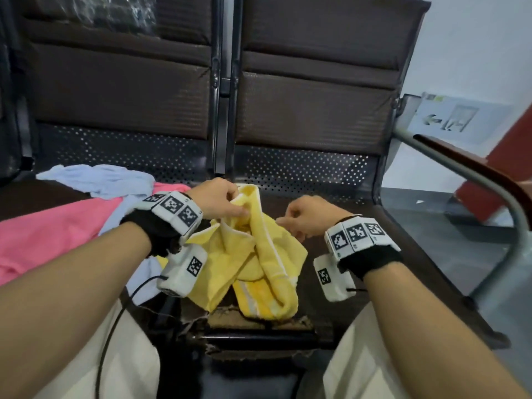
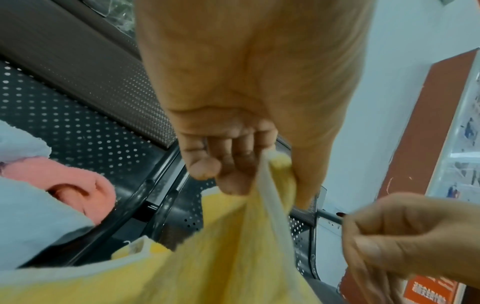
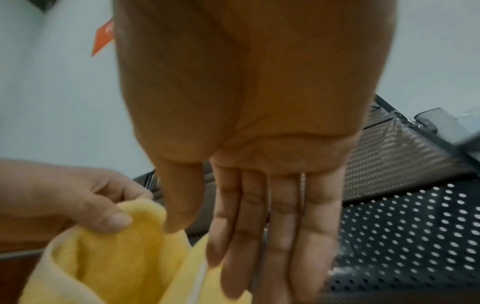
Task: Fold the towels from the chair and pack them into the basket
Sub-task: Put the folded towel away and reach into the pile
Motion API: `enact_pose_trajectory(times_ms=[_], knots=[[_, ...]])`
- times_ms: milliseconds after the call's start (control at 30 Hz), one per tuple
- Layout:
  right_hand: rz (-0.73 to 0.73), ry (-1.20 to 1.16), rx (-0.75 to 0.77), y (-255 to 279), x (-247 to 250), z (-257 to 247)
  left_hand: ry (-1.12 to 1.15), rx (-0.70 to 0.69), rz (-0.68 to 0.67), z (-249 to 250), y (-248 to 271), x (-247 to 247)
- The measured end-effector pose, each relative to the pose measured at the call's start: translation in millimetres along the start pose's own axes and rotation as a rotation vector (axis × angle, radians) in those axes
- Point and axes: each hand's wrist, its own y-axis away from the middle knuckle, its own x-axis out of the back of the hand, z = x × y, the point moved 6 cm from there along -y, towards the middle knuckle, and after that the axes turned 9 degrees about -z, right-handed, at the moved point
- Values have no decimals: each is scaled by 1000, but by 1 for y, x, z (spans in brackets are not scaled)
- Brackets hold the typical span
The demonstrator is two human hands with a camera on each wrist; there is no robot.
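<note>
Here the left hand (image 1: 218, 198) pinches the top edge of the yellow towel (image 1: 259, 254) between thumb and curled fingers; the left wrist view confirms the fabric caught between thumb and fingers (image 2: 228, 162). The towel hangs crumpled below that hand and spreads toward the person over the front of the chair seat (image 1: 359, 226), white border stripes visible along its folds.

The right hand (image 1: 306, 214) sits just beside the towel, on the far side from the left hand. In the head view its fingers look loosely curled; in the right wrist view the 4 fingers (image 3: 275, 236) extend nearly straight, close together, with the yellow cloth beside the thumb. Whether it touches the towel: cannot tell. It holds nothing that shows.

Outward of the left hand, 2 more towels lie on the neighbouring seat: a pink towel (image 1: 49, 231), and a light blue towel (image 1: 98, 180) lying partly over it. Both wrists carry white marker bands over black straps. Basket: not in any view.
</note>
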Motion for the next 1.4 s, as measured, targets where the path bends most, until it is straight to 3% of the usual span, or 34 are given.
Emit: enact_pose_trajectory(times_ms=[167, 267, 333, 467, 667, 767, 833, 933, 1033, 1167, 1267, 1333, 1400], knots=[[-402, 113, -74, 5, -48, 11, -31, -60, -238, 2, 13, -23], [-626, 77, -62, 15, -74, 10, -67, -37, -267, -2, 21, -27], [-653, 61, -11, 20, -88, 5, -4, 2, -244, -6, 26, -24], [-410, -105, 57, 20, -69, -5, 206, 63, -118, -7, 33, -11], [230, -707, 194, 28, 15, -14, 683, 31, 128, 3, 44, 16], [488, -675, 241, 30, 40, -16, 867, -24, 220, 10, 48, 27], [580, -678, 218, 28, 46, -16, 905, -40, 310, 12, 50, 36], [624, -656, 166, 21, 44, -17, 825, -8, 368, 9, 48, 41], [578, -755, 181, 18, 34, -25, 866, -29, 269, 9, 49, 33], [402, -829, 247, 14, 18, -38, 1011, -72, 140, 12, 50, 24], [425, -796, 266, 18, 19, -43, 1056, -70, 106, 4, 51, 21], [468, -770, 309, 24, 25, -47, 928, -57, 153, -3, 50, 23], [483, -837, 361, 31, 30, -51, 652, -55, 250, -5, 48, 29]])
